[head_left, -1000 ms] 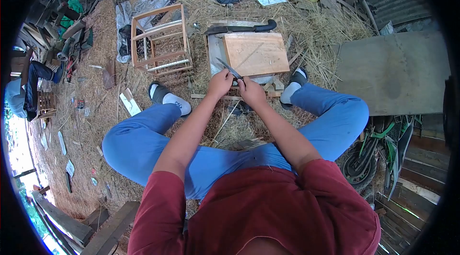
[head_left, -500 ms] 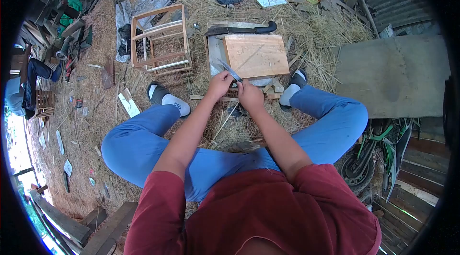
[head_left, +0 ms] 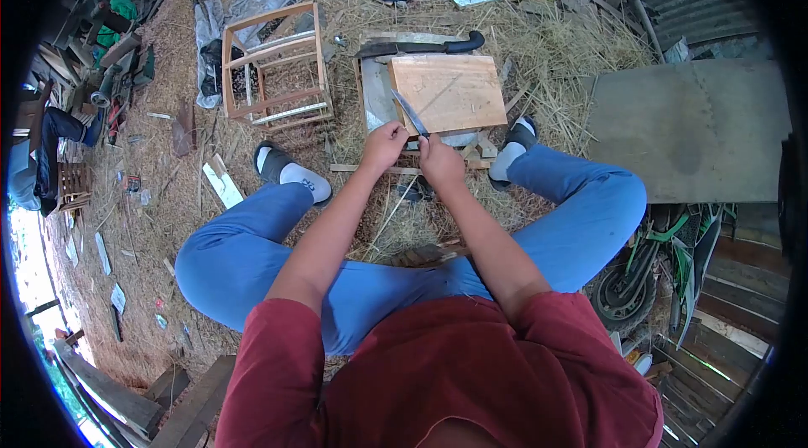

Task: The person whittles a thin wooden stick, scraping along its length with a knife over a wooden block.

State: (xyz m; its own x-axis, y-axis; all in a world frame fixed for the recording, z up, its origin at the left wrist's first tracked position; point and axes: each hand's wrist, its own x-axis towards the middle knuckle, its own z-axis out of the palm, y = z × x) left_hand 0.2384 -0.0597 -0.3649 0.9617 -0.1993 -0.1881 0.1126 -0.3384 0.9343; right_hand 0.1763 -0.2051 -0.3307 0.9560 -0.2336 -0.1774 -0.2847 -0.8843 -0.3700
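Note:
A knife [head_left: 410, 113] slants up and to the left over the near left edge of a thick wooden board [head_left: 459, 98]. My right hand [head_left: 442, 163] is closed on its dark handle. Beside it on the left, my left hand [head_left: 386, 146] is closed in a pinch, close to the blade's lower end. Whatever those left fingers hold is too small to make out. Along the board's far edge lies a machete [head_left: 412, 49] with a black handle [head_left: 465, 43]. The board rests on a grey flat surface [head_left: 377, 103].
A small wooden frame [head_left: 320, 61] stands left of the board. Wood offcuts [head_left: 486, 147] lie near my right foot. A large flat panel [head_left: 686, 132] is at the right, with a motorbike wheel [head_left: 624, 292] below it. Straw and shavings cover the ground. Another person's leg [head_left: 63, 128] shows far left.
The knife's blade has swung to a steeper angle and lies more over the board's left edge. Both hands stay close together. The whole view has shifted slightly.

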